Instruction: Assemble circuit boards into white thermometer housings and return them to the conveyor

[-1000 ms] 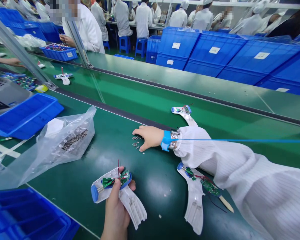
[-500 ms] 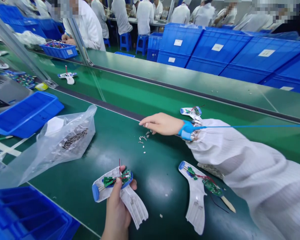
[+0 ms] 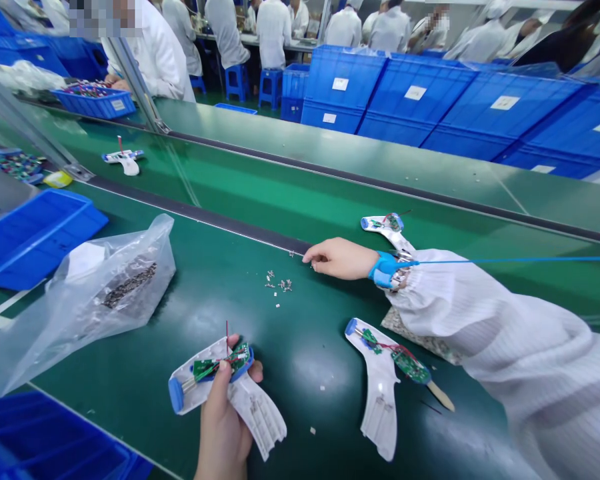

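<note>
My left hand [image 3: 225,413] grips a white pistol-shaped housing half [image 3: 257,413], its thumb pressed on the green circuit board inside. This shell has a blue end cap, and a red wire stands up from it. My right hand [image 3: 343,258], wearing a blue wrist strap [image 3: 384,269], is low over the bench by the belt edge. Its fingers are curled together; whatever they hold is hidden. Small metal screws [image 3: 285,285] lie scattered to the left of those fingers. Another open housing half [image 3: 380,400] with wired boards rests on the bench below my right forearm.
A clear plastic bag [image 3: 130,280] of small dark metal parts lies left, between blue bins [image 3: 35,233]. A sunken green belt runs across, carrying housings [image 3: 385,225]. A bag of parts [image 3: 420,337] is partly under my right sleeve. People in white coats work beyond.
My right hand has drawn back to the right from above the screws, and its fingers have curled in. The left hand keeps its hold on the housing half. The view has shifted slightly.
</note>
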{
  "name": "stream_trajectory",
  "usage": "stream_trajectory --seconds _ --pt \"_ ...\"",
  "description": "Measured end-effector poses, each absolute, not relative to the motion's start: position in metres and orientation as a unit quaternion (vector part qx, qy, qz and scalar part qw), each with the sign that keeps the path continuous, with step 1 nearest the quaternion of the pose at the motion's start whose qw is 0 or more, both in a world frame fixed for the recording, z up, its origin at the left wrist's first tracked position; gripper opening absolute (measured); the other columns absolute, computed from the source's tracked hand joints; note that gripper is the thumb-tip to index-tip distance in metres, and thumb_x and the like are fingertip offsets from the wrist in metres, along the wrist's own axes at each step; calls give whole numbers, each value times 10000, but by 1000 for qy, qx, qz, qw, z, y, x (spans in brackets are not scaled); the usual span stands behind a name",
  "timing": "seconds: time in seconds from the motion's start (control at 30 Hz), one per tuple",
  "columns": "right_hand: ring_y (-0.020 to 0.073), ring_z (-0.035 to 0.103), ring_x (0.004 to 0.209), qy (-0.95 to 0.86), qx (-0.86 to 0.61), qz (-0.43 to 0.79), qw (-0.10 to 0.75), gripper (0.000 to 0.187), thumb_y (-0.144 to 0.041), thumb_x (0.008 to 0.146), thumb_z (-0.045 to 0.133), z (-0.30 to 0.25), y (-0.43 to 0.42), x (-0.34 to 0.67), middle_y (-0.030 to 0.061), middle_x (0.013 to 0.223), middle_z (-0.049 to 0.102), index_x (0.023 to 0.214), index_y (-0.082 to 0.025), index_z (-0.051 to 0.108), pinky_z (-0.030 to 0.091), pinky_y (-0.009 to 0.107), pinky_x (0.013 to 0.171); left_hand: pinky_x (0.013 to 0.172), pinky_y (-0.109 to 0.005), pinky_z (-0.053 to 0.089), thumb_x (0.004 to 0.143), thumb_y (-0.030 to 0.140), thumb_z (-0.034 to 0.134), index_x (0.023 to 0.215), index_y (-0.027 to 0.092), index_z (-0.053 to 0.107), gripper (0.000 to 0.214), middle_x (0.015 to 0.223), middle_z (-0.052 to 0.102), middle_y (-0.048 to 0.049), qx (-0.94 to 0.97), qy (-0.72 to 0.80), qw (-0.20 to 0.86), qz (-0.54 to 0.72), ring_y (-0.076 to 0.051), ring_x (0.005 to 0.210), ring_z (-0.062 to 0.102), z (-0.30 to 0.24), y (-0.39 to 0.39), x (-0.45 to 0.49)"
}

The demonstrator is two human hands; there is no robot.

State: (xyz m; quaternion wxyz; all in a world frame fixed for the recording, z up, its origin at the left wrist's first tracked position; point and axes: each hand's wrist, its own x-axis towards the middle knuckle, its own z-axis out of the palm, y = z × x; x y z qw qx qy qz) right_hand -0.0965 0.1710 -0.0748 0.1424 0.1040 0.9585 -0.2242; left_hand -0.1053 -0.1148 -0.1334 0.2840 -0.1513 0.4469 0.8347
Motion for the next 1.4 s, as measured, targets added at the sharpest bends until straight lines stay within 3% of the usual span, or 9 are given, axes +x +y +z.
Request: stream_trajectory --seconds 0.13,0.23,0.4,0.57,0.73,0.97,1.17,1.4 --pt "183 609 843 972 70 -188 123 427 -118 781 489 -86 151 -104 71 951 677 1192 -155 596 429 273 754 464 -208 424 588 363 766 882 199 721 339 605 640 -37 -157 440 290 835 -135 483 563 -132 -114 -106" --pt "196 600 911 976 25 -173 132 564 -116 791 470 -91 130 -109 81 1067 637 1342 -237 464 422 283 765 454 -201 417 586 362 767 881 202 725 338 589 635 -39 -161 437 296 834 -140 486 567 -131 -114 -106" --pt "205 621 898 973 -7 -151 175 538 -100 809 416 -94 121 -104 67 1032 640 1285 -325 524 424 279 721 488 -213 447 588 375 767 869 199 733 334 586 642 -43 -159 435 293 837 -132 478 564 -131 -114 -106" --pt "254 599 1002 977 42 -127 168 576 -117 833 373 -90 131 -91 128 1147 610 1400 -218 375 437 339 787 482 -211 449 590 360 766 874 188 734 333 598 645 -47 -160 433 294 837 -133 480 567 -131 -114 -105" --pt "233 625 975 970 24 -136 198 516 -136 816 425 -89 125 -85 68 1106 662 1311 -266 494 453 312 784 485 -210 446 586 363 768 879 196 731 338 590 644 -43 -159 431 300 836 -135 484 570 -132 -113 -106" --pt "235 604 1031 976 75 -125 161 489 -155 843 396 -82 136 -78 70 1180 632 1319 -232 475 446 317 829 504 -231 463 599 376 759 881 197 725 336 599 646 -40 -155 441 295 834 -138 487 570 -132 -116 -106" --pt "251 608 1014 974 137 -102 149 595 -114 824 387 -85 157 -88 127 1199 612 1413 -178 329 439 315 787 483 -211 438 555 399 783 852 168 717 381 592 630 -36 -146 454 282 832 -127 478 556 -130 -113 -108" --pt "217 610 961 968 125 -110 187 518 -126 811 440 -78 155 -78 96 1112 652 1326 -175 466 426 275 753 484 -205 430 497 417 802 811 163 700 416 622 630 -23 -138 457 264 838 -111 503 534 -128 -108 -110"
